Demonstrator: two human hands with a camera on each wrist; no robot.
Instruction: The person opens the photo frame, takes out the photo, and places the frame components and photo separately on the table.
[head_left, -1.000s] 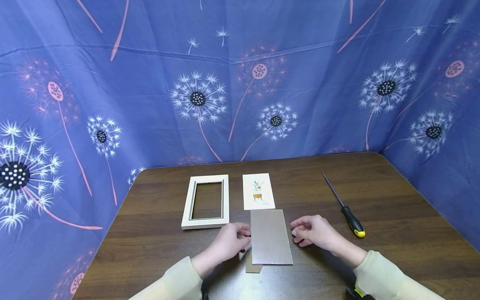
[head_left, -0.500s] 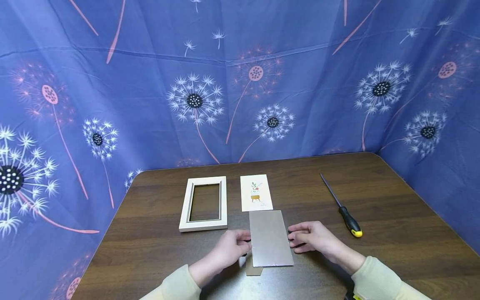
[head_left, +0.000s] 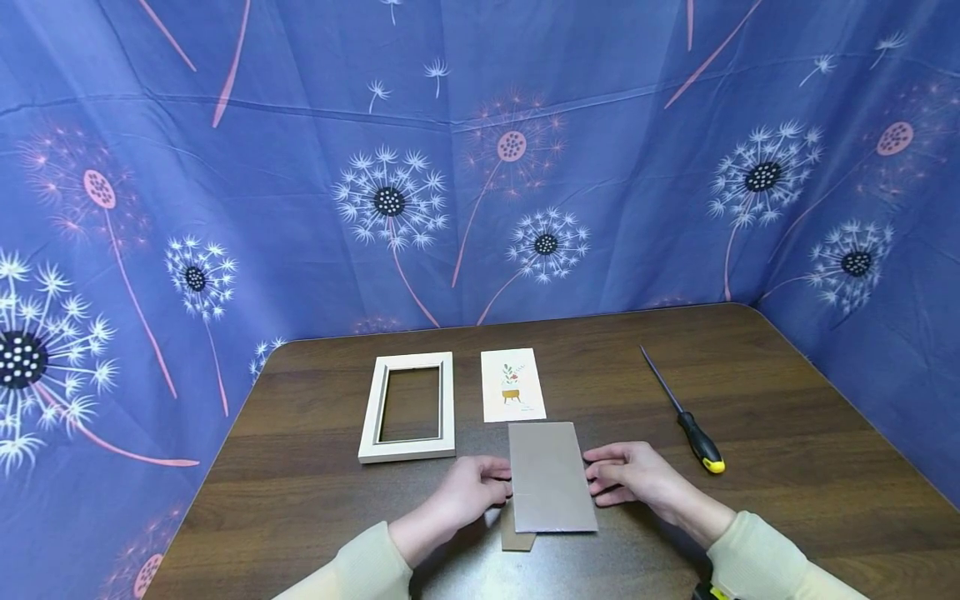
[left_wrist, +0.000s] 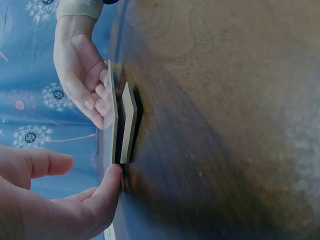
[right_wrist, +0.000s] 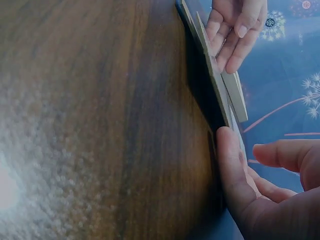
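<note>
A plain grey rectangular board [head_left: 553,479] lies near the front middle of the table in the head view. A narrow brown stand piece [head_left: 517,537] sticks out beneath its near left edge. The left wrist view shows this stand [left_wrist: 129,120] angled against the board's underside. My left hand [head_left: 472,492] touches the board's left edge with its fingertips, thumb held apart. At the right edge, my right hand [head_left: 637,479] has its fingertips against the board, and its thumb [right_wrist: 275,152] is off it. Hidden under the board is most of the stand.
A white picture frame [head_left: 377,408] with no panel in it lies at left. Behind the board is a white card [head_left: 513,385] with a potted plant drawing. A black and yellow screwdriver [head_left: 701,442] lies at right. Blue dandelion-print cloth [head_left: 480,167] hangs behind the wooden table [head_left: 300,467].
The board and its stand have shifted slightly to the right. My left hand has moved right along with it. The frame, card and screwdriver stay in place.
</note>
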